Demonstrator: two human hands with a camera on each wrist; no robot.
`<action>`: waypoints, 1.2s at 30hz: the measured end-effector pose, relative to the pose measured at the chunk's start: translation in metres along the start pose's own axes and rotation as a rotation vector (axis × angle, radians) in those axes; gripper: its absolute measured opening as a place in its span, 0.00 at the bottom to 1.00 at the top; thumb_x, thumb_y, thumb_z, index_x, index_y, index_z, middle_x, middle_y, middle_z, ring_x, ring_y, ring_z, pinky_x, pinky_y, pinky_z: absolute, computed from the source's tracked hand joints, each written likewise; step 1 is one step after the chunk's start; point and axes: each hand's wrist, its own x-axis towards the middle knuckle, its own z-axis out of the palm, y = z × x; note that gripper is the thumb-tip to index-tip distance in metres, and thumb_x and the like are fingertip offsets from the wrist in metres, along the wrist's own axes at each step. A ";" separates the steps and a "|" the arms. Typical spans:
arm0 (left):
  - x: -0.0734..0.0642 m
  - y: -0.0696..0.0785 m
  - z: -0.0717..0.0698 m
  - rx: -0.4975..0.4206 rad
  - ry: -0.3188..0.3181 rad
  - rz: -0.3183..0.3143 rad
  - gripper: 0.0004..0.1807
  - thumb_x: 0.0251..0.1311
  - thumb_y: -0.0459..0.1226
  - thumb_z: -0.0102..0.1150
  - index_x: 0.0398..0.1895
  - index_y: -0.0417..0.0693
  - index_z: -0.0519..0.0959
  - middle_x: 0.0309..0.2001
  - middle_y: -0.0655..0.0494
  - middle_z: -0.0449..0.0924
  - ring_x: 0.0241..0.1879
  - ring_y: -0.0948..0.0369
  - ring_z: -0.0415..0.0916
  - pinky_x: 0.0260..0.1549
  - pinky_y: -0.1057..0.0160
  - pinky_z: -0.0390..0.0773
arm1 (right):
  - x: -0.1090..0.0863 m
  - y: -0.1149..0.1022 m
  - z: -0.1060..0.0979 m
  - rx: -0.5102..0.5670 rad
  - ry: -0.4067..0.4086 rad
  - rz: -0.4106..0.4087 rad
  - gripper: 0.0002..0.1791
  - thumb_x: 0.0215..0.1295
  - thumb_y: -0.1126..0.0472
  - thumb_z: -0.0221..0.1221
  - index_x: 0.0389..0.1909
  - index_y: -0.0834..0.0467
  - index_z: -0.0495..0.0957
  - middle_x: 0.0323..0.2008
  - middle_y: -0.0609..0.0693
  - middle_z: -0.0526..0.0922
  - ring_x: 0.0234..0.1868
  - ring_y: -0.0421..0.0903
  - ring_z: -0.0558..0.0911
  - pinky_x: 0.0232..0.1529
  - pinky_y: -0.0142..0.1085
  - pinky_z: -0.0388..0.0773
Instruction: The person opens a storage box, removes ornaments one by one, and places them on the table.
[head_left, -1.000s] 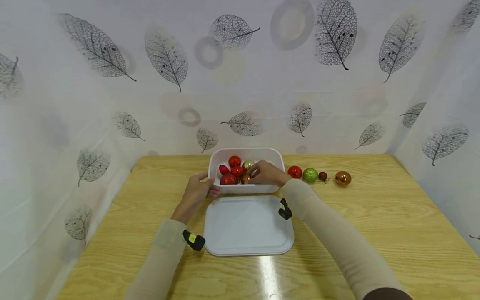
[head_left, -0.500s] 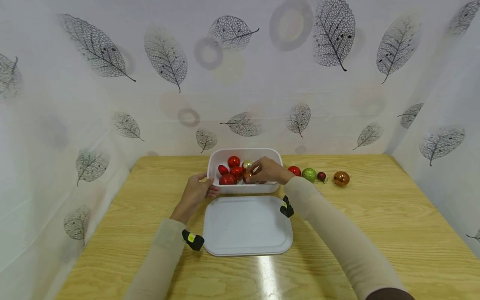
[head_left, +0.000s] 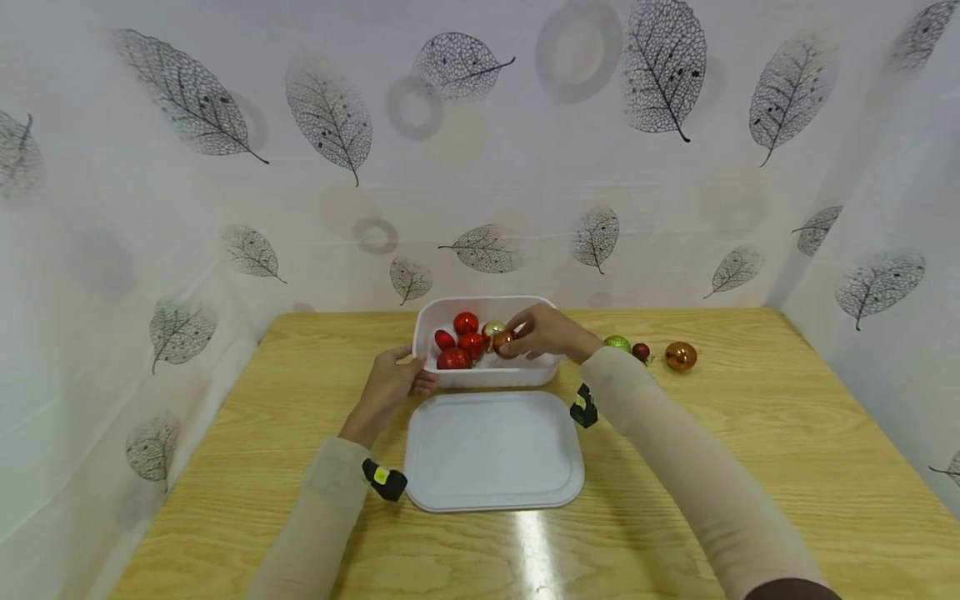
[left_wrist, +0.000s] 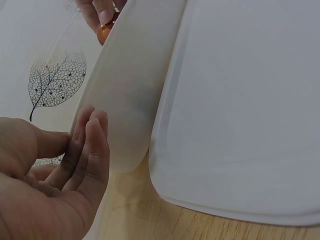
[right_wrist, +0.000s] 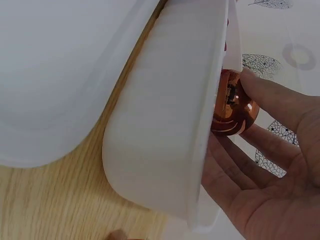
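Observation:
My right hand (head_left: pixel 546 331) pinches a shiny copper Christmas ball (head_left: pixel 503 344) between thumb and fingers, over the inside of a white plastic box (head_left: pixel 495 379). In the right wrist view that same copper ball (right_wrist: pixel 232 105) shows just past the box rim. Several red balls, one of them a glossy red ball (head_left: pixel 466 322), lie in the left part of the box, along with a pale gold ball (head_left: pixel 492 329). At the box's front left corner my left hand (head_left: pixel 390 383) grips the rim, thumb on the edge and fingers against the outer wall.
A flat white lid (head_left: pixel 495 450) lies on the wooden table (head_left: pixel 750 467) in front of the box. To the right sit a green ball (head_left: pixel 618 342), a small dark red ball (head_left: pixel 641 352) and another copper ball (head_left: pixel 681 357). A leaf-patterned curtain (head_left: pixel 487 167) hangs behind.
The copper ball has risen from among the others and shifted slightly right in my right hand. That forearm now covers most of the red ball outside the box. My left hand keeps its hold.

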 end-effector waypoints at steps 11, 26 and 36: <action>0.000 -0.001 0.001 0.029 0.013 -0.006 0.26 0.78 0.34 0.49 0.74 0.32 0.62 0.35 0.42 0.86 0.30 0.59 0.85 0.34 0.66 0.87 | -0.017 0.001 -0.024 -0.033 0.030 -0.026 0.25 0.66 0.59 0.68 0.59 0.68 0.78 0.49 0.62 0.85 0.50 0.62 0.85 0.46 0.48 0.87; -0.001 0.000 0.001 0.006 0.002 0.001 0.25 0.78 0.34 0.48 0.72 0.29 0.63 0.32 0.43 0.86 0.27 0.61 0.84 0.32 0.66 0.87 | -0.044 0.009 -0.063 -0.069 0.099 0.038 0.25 0.65 0.57 0.69 0.59 0.65 0.79 0.54 0.64 0.82 0.49 0.61 0.85 0.52 0.53 0.84; -0.001 0.001 0.001 0.013 0.007 0.000 0.26 0.78 0.34 0.48 0.73 0.30 0.62 0.32 0.44 0.86 0.27 0.62 0.84 0.32 0.67 0.87 | -0.065 0.022 -0.088 -0.028 0.128 0.039 0.25 0.66 0.58 0.68 0.60 0.66 0.77 0.55 0.65 0.81 0.52 0.61 0.83 0.53 0.52 0.84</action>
